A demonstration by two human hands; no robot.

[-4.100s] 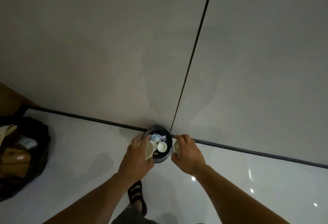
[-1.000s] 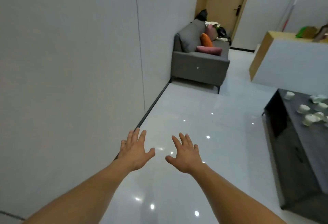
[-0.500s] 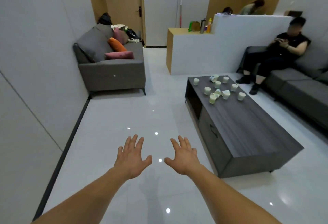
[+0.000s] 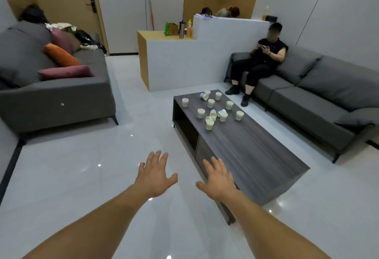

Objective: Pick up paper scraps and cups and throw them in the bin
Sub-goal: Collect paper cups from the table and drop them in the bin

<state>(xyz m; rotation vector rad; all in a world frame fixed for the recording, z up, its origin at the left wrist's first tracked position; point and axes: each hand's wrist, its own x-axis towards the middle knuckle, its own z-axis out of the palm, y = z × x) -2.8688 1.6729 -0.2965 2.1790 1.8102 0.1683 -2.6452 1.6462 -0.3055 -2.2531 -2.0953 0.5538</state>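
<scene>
Several white paper cups (image 4: pixel 209 124) stand or lie tipped over on the far half of a dark wooden coffee table (image 4: pixel 256 156). My left hand (image 4: pixel 154 175) and my right hand (image 4: pixel 219 179) are stretched out in front of me, palms down, fingers spread, holding nothing. Both hover over the white floor near the table's near-left corner, well short of the cups. The bin is out of view.
A grey sofa (image 4: pixel 53 94) with cushions stands at the left. A person (image 4: pixel 260 60) sits on a long grey sofa (image 4: pixel 320 98) at the right. A white and wood counter (image 4: pixel 174 64) with bottles stands behind the table. Glossy floor (image 4: pixel 82 176) spreads between them.
Four seconds ago both hands held cups over the bin by the wall. Since then the view has swung right to the room and closer to the coffee table; both hands are empty and spread.
</scene>
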